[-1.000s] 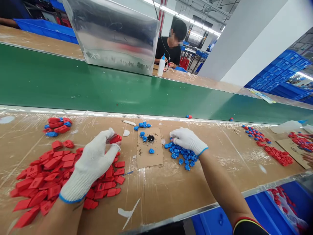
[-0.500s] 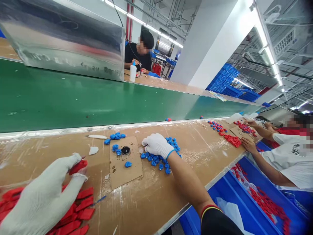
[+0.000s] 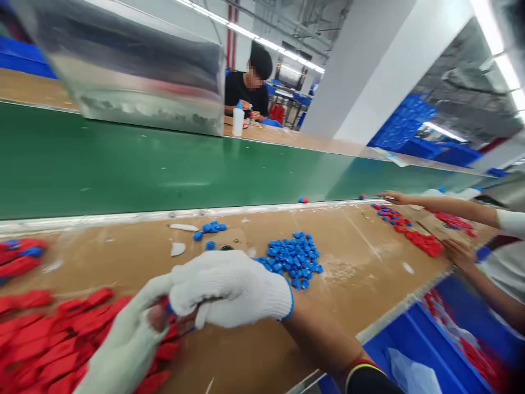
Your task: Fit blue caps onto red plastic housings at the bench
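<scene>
My left hand [image 3: 131,334], in a white knit glove with bare thumb and finger tips, is pinched on a red piece that is mostly hidden. Against it my right hand [image 3: 229,287], gloved in white with a blue cuff edge, closes its fingertips at a small blue piece [image 3: 169,309]. The two meet above the brown work surface. Below and left of them lies a heap of flat red pieces [image 3: 49,345]. A pile of small blue pieces [image 3: 293,257] lies beyond my right wrist. Behind my right hand a cardboard sheet [image 3: 233,238] and a dark round pot [image 3: 227,248] are partly covered.
A green conveyor belt [image 3: 164,164] runs behind the table. Joined red and blue pieces [image 3: 20,254] lie at far left. Across the belt sits a person [image 3: 246,90] beside a white bottle [image 3: 238,120]. A co-worker's arm [image 3: 451,208] reaches to the belt at right, above blue bins [image 3: 394,334].
My right hand has left the blue pile and moved left to meet my left hand. The left hand has shifted right and down. The co-worker's arm now extends to the belt.
</scene>
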The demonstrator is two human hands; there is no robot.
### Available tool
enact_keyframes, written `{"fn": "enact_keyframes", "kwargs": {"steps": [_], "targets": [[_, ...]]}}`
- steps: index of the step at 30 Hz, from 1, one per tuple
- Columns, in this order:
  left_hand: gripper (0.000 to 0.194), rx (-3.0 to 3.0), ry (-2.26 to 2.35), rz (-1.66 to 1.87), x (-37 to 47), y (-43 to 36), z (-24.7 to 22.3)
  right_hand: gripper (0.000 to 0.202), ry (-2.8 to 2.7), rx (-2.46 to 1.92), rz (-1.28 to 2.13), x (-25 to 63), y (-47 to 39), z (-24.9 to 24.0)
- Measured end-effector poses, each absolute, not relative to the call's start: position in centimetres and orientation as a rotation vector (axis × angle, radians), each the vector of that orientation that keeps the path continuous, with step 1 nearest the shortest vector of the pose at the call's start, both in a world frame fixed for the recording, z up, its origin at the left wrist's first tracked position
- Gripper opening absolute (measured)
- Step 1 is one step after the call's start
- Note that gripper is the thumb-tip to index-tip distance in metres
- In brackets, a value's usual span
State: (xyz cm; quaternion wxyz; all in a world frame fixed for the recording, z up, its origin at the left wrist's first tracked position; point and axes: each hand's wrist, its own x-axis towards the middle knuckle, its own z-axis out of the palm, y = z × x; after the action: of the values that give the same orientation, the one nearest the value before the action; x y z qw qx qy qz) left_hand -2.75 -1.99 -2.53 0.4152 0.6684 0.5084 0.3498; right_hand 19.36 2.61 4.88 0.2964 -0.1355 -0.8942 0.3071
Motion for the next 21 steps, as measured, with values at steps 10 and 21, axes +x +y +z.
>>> {"fn": "enact_keyframes", "kwargs": {"steps": [10, 21], "targets": [[0.044, 0.981, 0.922, 1.278, 0.4, -0.8, -0.4, 0.020, -1.973, -0.711, 0.664, 23.2, 4.4, 4.8], [0.039, 0.770, 1.023, 1.432, -1.2, 1.2, 0.0, 0.014, -2.308, -1.013, 0.662, 25.9, 8.1, 1.4]]}}
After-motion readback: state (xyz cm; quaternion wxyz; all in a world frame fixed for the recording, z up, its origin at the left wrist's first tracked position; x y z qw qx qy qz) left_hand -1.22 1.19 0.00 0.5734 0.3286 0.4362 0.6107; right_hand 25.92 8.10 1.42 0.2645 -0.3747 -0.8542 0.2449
